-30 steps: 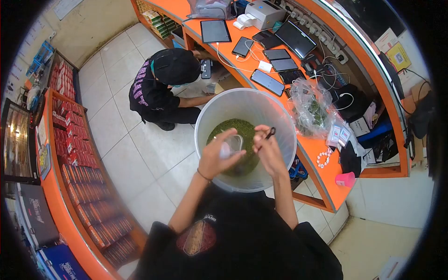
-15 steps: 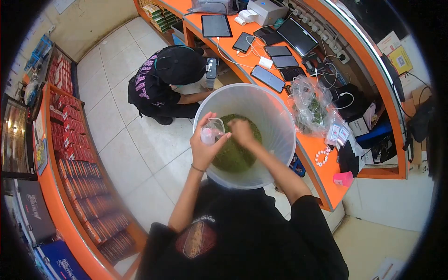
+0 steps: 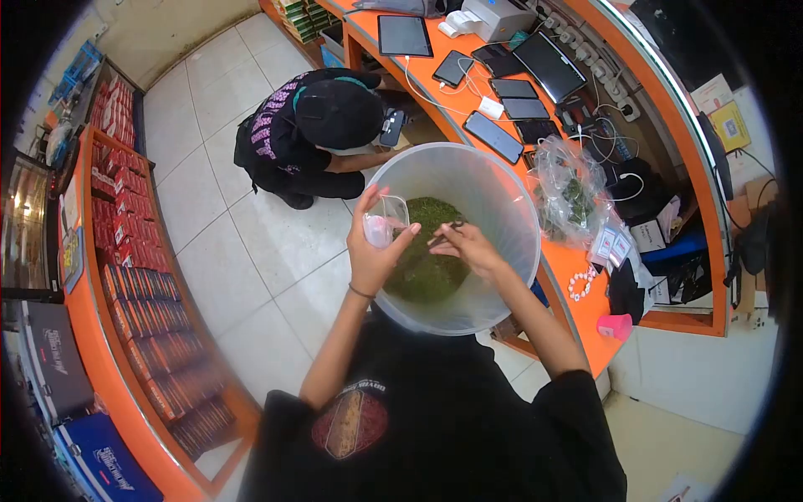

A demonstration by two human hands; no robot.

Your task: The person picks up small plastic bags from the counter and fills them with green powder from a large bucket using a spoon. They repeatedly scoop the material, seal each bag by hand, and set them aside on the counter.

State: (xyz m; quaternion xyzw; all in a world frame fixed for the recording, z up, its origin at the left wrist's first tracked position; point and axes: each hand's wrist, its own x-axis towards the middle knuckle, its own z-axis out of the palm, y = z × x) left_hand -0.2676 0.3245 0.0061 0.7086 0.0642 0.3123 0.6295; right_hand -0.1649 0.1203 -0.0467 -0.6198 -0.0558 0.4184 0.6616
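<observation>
My left hand (image 3: 374,255) is closed around a small clear plastic bag (image 3: 386,219), its mouth spread open, at the left rim of a large translucent tub (image 3: 506,205). Fine green shredded material (image 3: 427,276) covers the tub's bottom. Over it, my right hand (image 3: 470,249) is pinched at the fingertips, near the bag, with a small dark thing between the fingers that I cannot make out.
A person in black (image 3: 314,125) crouches beyond the tub's left side. Along the right runs an orange counter (image 3: 577,335) with phones (image 3: 493,136), cables, a crumpled plastic bag (image 3: 569,192) and a pink cup (image 3: 615,326). Packed shelves (image 3: 146,293) stand at left.
My right hand has come up from the green material and moved right, its fingertips now in view. The view has shifted slightly. The crouching person's head has turned lower.
</observation>
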